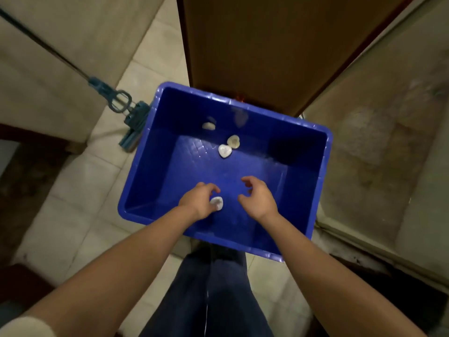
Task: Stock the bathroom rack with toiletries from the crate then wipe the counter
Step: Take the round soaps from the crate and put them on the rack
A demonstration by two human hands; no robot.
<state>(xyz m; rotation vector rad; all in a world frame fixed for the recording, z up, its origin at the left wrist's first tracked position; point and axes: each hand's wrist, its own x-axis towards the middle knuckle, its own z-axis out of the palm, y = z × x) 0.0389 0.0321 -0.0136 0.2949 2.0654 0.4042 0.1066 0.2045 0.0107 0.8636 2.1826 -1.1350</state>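
1. Both hands are down in the one blue crate (145, 166) on the tiled floor.
2. Left hand (199, 199): grip curled round one small white piece (217, 203), at the crate's near end.
3. Right hand (258, 197): grip loosely parted, holding nothing.
4. Three pieces lie loose. A white heart (224, 150) touches a beige piece (233, 141) mid-crate, and a pale piece (208, 126) sits at the far wall.
5. One mop (132, 127) lies just left of the crate.

Dim, warm light overall. Faint glare streaks the blue crate (150, 166) at its floor and far rim. Focus is soft throughout. Wide-angle bending warps the edges and the corners fall dark.
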